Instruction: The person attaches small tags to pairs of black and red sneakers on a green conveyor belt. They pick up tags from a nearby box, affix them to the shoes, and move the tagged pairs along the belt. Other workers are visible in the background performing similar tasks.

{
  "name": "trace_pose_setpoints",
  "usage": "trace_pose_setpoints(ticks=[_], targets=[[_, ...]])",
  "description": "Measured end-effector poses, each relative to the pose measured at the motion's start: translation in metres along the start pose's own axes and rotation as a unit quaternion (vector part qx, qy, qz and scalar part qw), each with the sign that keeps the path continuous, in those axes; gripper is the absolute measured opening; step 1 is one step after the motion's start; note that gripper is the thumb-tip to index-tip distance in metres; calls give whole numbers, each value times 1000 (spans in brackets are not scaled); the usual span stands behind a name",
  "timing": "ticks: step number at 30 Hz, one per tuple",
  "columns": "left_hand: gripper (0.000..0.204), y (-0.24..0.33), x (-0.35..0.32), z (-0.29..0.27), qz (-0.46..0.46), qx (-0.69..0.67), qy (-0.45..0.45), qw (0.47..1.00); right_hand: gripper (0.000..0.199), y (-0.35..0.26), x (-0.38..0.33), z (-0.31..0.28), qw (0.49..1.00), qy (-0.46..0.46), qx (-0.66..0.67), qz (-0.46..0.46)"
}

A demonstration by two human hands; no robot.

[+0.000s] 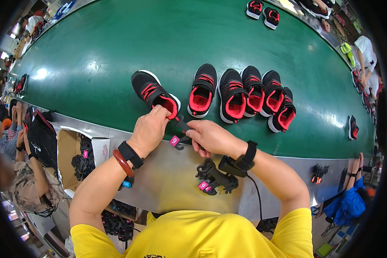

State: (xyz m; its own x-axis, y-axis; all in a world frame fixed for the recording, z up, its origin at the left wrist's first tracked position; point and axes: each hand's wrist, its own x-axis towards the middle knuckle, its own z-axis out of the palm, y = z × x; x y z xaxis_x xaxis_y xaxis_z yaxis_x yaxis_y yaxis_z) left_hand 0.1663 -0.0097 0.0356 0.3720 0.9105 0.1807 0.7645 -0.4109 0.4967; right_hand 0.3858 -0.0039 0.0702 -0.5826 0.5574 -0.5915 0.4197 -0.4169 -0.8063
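Note:
My left hand (148, 130) pinches the heel of a black sneaker (148, 88) with red laces, red lining and a white sole, its toe pointing away to the left. In my right hand (211, 136) is a black plastic shoe hanger (182, 124) with a pink tag. One end of the hanger meets the sneaker's heel beside my left fingertips; whether it is hooked in cannot be made out. Just right of the sneaker stands another one (204, 84), apart from it. Farther right, several matching sneakers (233, 88) stand close together.
A pile of black hangers (217, 178) lies on the metal ledge (176, 167) near me. An open carton (66, 155) of hangers stands at left. More shoes (271, 18) sit across the green belt (116, 38). Co-workers (365, 56) are at both sides. A cable (258, 193) hangs by my right wrist.

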Motion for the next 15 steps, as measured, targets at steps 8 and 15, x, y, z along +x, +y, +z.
trace_pose_setpoints(ticks=[8, 15], targets=[[43, 1, 20, -22, 49, 54, -77, 994, 23, -13, 11, -16, 997, -34, 44, -45], [54, 13, 14, -27, 43, 126, -130, 982, 20, -20, -3, -32, 830, 344, -302, -318]])
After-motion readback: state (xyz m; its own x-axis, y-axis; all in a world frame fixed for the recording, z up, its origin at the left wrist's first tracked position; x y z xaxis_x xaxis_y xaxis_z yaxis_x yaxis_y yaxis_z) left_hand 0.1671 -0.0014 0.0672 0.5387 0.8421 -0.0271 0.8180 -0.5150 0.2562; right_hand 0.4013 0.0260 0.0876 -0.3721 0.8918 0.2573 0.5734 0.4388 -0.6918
